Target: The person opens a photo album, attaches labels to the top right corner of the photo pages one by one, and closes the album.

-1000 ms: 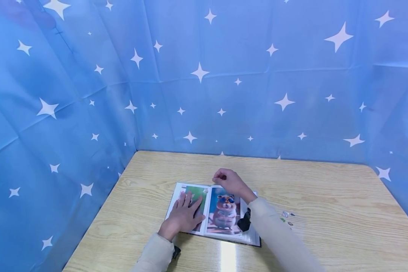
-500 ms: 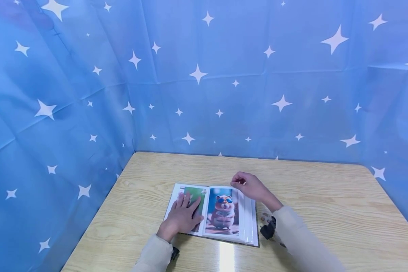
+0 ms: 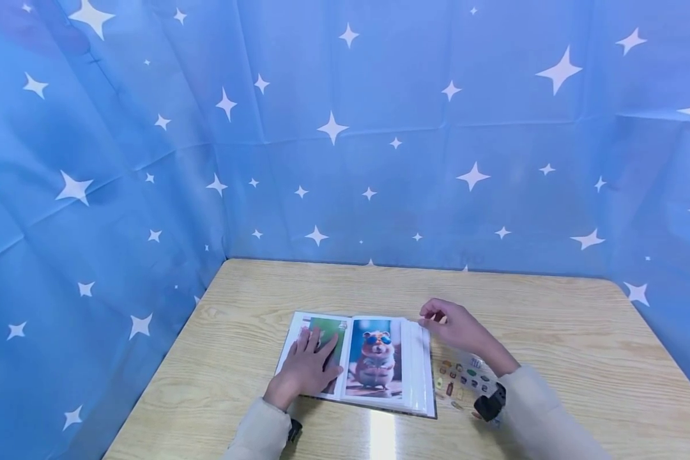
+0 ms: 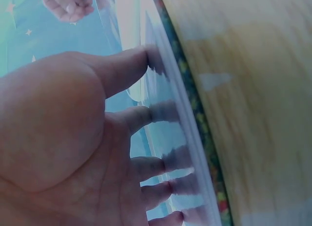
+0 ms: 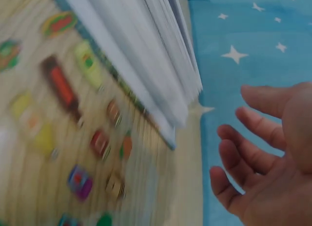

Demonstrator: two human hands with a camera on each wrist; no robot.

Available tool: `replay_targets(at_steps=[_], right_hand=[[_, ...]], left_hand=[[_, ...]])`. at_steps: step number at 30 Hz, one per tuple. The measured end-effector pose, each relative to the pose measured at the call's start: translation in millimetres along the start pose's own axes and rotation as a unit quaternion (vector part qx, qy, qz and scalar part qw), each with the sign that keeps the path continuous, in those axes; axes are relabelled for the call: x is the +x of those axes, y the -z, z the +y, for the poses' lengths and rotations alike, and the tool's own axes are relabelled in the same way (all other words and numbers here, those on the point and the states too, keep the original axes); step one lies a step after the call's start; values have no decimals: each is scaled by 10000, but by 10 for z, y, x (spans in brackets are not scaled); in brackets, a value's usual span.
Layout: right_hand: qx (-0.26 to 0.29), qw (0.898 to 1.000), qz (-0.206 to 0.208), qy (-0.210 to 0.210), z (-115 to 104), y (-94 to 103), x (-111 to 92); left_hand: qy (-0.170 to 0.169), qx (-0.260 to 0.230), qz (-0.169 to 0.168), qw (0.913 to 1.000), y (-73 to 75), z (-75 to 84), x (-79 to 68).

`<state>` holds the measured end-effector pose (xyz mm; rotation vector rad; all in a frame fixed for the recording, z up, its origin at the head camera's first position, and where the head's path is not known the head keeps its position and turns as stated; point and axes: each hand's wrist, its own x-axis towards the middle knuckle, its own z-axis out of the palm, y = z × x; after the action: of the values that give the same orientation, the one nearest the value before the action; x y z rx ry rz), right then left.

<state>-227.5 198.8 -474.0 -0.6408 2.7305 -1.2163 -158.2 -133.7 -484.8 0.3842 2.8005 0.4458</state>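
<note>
A photo album (image 3: 419, 383) lies spread on the wooden table, with several page edges fanned at its right side. Its right page shows a picture of a hamster in blue sunglasses (image 3: 375, 361). My left hand (image 3: 306, 367) rests with fingers spread on the left page, covering much of a green picture (image 3: 336, 327). In the left wrist view the fingertips touch the glossy page. My right hand (image 3: 454, 327) hovers by the album's top right corner. The right wrist view shows its loosely bent fingers (image 5: 253, 153) apart from the pages (image 5: 146, 50), holding nothing.
A clear sheet of small food stickers (image 3: 462, 382) lies right of the album, partly under my right forearm. Among its stickers is a red-labelled brown bottle (image 5: 62, 87). A blue star-patterned curtain (image 3: 345, 160) hangs behind and left of the wooden table (image 3: 253, 287).
My right hand has moved rightward from above the middle of the album to its top right corner, uncovering the hamster picture and the sticker sheet. My left hand stays on the left page.
</note>
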Motion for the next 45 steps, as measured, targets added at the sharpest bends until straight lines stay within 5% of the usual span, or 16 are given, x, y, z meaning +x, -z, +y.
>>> replay_targets(at_steps=[18,45], right_hand=[[-398,9970,84,-658,294,153,-585],[-418,9922,370,-1114,458,99,-862]], left_hand=[[3,-34,22,10000,-4,-3,-6],[-12,-81,123,9999,-5,20,-21]])
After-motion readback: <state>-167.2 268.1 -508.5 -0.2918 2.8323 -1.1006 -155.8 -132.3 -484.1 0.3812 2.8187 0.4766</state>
